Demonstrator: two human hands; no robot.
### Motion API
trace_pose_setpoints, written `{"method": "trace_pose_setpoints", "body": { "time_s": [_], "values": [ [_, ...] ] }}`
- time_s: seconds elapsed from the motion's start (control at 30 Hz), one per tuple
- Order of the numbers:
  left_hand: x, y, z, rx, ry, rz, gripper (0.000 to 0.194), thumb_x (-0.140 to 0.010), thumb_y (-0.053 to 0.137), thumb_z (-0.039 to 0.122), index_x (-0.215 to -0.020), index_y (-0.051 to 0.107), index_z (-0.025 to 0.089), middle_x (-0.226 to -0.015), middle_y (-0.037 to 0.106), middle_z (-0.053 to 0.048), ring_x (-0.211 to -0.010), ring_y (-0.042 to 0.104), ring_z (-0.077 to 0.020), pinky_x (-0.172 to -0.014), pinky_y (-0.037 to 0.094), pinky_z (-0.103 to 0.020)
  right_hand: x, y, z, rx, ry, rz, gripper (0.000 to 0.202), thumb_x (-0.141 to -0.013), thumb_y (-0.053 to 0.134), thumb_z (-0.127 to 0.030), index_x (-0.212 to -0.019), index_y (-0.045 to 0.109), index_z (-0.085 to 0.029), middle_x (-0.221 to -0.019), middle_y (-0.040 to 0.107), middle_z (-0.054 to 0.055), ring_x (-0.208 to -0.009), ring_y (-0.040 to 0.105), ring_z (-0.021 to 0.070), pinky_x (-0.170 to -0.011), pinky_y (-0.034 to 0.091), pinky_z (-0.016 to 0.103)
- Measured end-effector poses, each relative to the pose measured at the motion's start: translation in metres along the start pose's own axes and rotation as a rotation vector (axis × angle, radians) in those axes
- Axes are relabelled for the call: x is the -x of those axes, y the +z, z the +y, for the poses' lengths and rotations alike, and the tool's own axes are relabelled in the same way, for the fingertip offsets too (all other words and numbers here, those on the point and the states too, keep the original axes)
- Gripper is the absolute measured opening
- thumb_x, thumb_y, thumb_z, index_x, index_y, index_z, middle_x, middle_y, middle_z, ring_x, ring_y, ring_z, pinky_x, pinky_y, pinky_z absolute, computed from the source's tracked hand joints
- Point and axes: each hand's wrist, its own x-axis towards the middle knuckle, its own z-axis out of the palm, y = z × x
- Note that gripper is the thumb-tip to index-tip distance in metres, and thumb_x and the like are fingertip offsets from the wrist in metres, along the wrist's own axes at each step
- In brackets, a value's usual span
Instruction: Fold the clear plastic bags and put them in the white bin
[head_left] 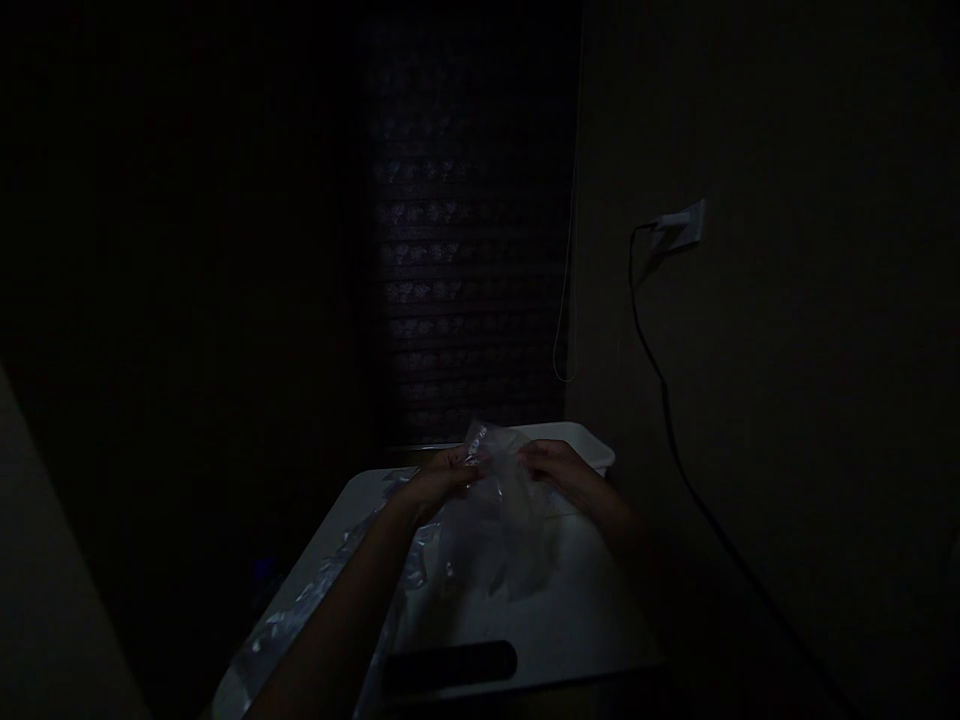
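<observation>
A clear plastic bag is held up over the white table, its body hanging down towards me. My left hand grips its left side, thumb pointing inward. On the other side my right hand is closed on the bag's upper right part. Something pale shows through the plastic, but the dim light hides what it is. More crumpled clear plastic lies along the table's left side, partly behind my left forearm.
The white table has a dark oblong slot or object at its near edge. At its far right stands a white tray or bin. A black cable runs down from a wall socket. Blinds hang behind.
</observation>
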Motion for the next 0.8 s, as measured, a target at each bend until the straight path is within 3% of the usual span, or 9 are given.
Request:
{"method": "trace_pose_setpoints", "body": {
  "time_s": [0.13, 0.3, 0.47, 0.63, 0.7, 0.8],
  "values": [
    [-0.002, -0.007, -0.003, -0.13, -0.002, 0.02, 0.02, -0.054, 0.061, 0.029, -0.056, 0.051, 0.012, -0.048, 0.046, 0.005, -0.041, 0.039, -0.0031, -0.041, 0.027, -0.016, 0.005, -0.014, 0.0, 0.074, -0.045, 0.094, 0.016, -0.054, 0.059, -0.029, -0.057, 0.055, -0.014, -0.045, 0.044, -0.007, -0.042, 0.036, 0.0038, -0.043, 0.026, 0.019],
    [-0.004, -0.009, -0.006, -0.355, -0.052, 0.12, 0.014, -0.054, 0.058, 0.023, -0.054, 0.05, 0.012, -0.043, 0.043, 0.007, -0.032, 0.027, -0.0002, -0.034, 0.018, -0.015, 0.008, -0.024, -0.002, 0.265, -0.015, 0.254, 0.013, -0.053, 0.057, -0.027, -0.054, 0.056, -0.014, -0.042, 0.043, -0.007, -0.036, 0.033, 0.0033, -0.038, 0.023, 0.019],
    [-0.008, -0.004, -0.005, -0.406, -0.031, 0.233, 0.011, -0.058, 0.053, 0.021, -0.056, 0.046, 0.013, -0.053, 0.053, 0.002, -0.039, 0.046, -0.0062, -0.037, 0.031, -0.017, 0.008, -0.019, -0.011, 0.29, -0.071, 0.34, 0.016, -0.057, 0.053, -0.03, -0.058, 0.056, -0.014, -0.058, 0.056, -0.001, -0.037, 0.044, 0.0061, -0.036, 0.028, 0.019],
    [-0.002, -0.006, 0.002, -0.493, 0.228, 0.274, 0.01, -0.058, 0.054, 0.021, -0.055, 0.049, 0.014, -0.057, 0.055, 0.0, -0.056, 0.052, -0.01, -0.052, 0.04, -0.021, 0.027, -0.017, -0.024, 0.308, -0.259, 0.349, 0.024, -0.06, 0.051, -0.038, -0.068, 0.057, -0.015, -0.069, 0.06, 0.004, -0.059, 0.056, 0.0137, -0.045, 0.038, 0.022],
    [0.006, -0.008, -0.004, -0.594, 0.299, 0.264, 0.01, -0.06, 0.052, 0.023, -0.058, 0.051, 0.014, -0.06, 0.056, -0.001, -0.059, 0.052, -0.011, -0.057, 0.04, -0.022, 0.041, -0.02, -0.018, 0.434, -0.377, 0.377, 0.021, -0.063, 0.051, -0.036, -0.067, 0.059, -0.016, -0.066, 0.06, 0.004, -0.062, 0.055, 0.0136, -0.051, 0.041, 0.024],
    [0.021, -0.013, -0.027, -0.781, 0.323, 0.216, 0.013, -0.065, 0.046, 0.024, -0.063, 0.055, 0.014, -0.066, 0.059, -0.003, -0.064, 0.054, -0.0126, -0.06, 0.04, -0.023, 0.063, -0.025, 0.007, 0.692, -0.6, 0.28, 0.017, -0.068, 0.049, -0.03, -0.064, 0.06, -0.018, -0.069, 0.06, 0.003, -0.066, 0.054, 0.0129, -0.059, 0.042, 0.025]
  ]
}}
